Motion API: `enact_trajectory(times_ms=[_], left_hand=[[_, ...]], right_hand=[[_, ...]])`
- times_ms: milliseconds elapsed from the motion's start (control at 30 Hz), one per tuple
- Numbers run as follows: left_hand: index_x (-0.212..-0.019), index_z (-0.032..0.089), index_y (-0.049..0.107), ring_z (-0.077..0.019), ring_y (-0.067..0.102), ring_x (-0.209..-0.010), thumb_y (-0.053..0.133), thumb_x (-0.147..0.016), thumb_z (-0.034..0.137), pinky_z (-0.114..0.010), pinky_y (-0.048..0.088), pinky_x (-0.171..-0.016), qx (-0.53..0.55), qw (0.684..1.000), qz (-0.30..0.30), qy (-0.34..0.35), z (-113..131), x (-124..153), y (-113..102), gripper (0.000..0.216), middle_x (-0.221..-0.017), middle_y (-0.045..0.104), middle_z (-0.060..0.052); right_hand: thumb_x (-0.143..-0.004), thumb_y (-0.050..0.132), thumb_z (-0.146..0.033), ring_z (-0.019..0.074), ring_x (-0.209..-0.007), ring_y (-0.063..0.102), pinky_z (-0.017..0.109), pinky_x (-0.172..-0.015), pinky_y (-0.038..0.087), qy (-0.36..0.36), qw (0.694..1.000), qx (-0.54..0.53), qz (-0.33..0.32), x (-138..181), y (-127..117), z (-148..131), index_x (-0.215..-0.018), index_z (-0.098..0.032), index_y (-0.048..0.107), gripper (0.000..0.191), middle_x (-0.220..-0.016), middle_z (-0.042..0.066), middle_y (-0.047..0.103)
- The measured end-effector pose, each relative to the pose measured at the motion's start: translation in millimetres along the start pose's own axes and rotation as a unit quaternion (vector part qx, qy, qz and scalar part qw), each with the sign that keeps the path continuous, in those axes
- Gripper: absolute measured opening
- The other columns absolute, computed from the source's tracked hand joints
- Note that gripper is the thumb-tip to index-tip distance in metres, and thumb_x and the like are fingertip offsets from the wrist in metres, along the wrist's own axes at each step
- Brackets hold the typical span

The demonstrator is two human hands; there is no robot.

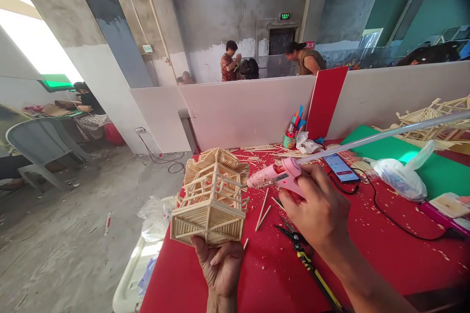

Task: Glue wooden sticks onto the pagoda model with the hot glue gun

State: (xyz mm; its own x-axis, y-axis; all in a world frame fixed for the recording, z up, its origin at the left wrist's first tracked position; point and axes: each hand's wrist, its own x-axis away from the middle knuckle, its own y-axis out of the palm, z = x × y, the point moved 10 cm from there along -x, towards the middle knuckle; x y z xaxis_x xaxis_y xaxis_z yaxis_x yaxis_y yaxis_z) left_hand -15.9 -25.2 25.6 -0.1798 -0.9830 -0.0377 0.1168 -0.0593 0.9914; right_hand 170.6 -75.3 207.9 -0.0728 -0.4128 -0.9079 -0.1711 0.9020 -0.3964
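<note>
A small house model built of thin wooden sticks is raised above the red table, its slatted base tilted toward me. My left hand grips it from below, thumb and fingers on the lower edge. In my right hand is a pink hot glue gun, its nozzle pointing left at the model's right side; whether it touches cannot be made out. A long clear glue stick runs out of the gun's back to the right. Beneath my right hand lie yellow-and-black cutters and loose sticks.
The red table carries wood scraps, a phone, a cup of tools, a plastic bag, a green board and more stick models. A black cable crosses the right side. People work behind the white partition.
</note>
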Motion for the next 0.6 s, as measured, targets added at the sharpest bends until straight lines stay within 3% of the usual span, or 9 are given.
enact_trajectory(times_ms=[400,500,600], left_hand=[[-0.1,0.03,0.071,-0.0031,0.065,-0.066,0.086,-0.063,0.034,0.004,0.033,-0.038,0.003,0.999,0.045,0.03,4,8,-6,0.041,-0.1,0.074,0.001],[-0.104,0.03,0.07,-0.0037,0.066,-0.072,0.084,-0.067,0.032,0.004,0.034,-0.039,0.036,0.999,0.019,0.009,0,8,-2,0.039,-0.104,0.074,0.0],[-0.11,0.029,0.069,-0.0047,0.068,-0.076,0.081,-0.073,0.025,0.003,0.037,-0.041,0.089,0.994,-0.057,-0.017,-4,6,12,0.039,-0.111,0.073,-0.002]], right_hand=[[-0.075,0.061,-0.017,0.0097,-0.064,0.056,0.025,-0.051,0.036,-0.005,1.0,-0.013,0.004,1,-6,-8,-0.096,-0.022,0.066,0.022,-0.093,0.001,0.066],[-0.074,0.062,-0.017,0.0094,-0.064,0.057,0.024,-0.052,0.037,-0.005,1.0,-0.01,0.009,3,-7,-8,-0.094,-0.022,0.066,0.02,-0.093,0.001,0.066],[-0.075,0.062,-0.018,0.0091,-0.065,0.058,0.023,-0.052,0.037,-0.005,1.0,-0.011,0.014,5,-7,-8,-0.094,-0.022,0.066,0.02,-0.093,0.001,0.067]])
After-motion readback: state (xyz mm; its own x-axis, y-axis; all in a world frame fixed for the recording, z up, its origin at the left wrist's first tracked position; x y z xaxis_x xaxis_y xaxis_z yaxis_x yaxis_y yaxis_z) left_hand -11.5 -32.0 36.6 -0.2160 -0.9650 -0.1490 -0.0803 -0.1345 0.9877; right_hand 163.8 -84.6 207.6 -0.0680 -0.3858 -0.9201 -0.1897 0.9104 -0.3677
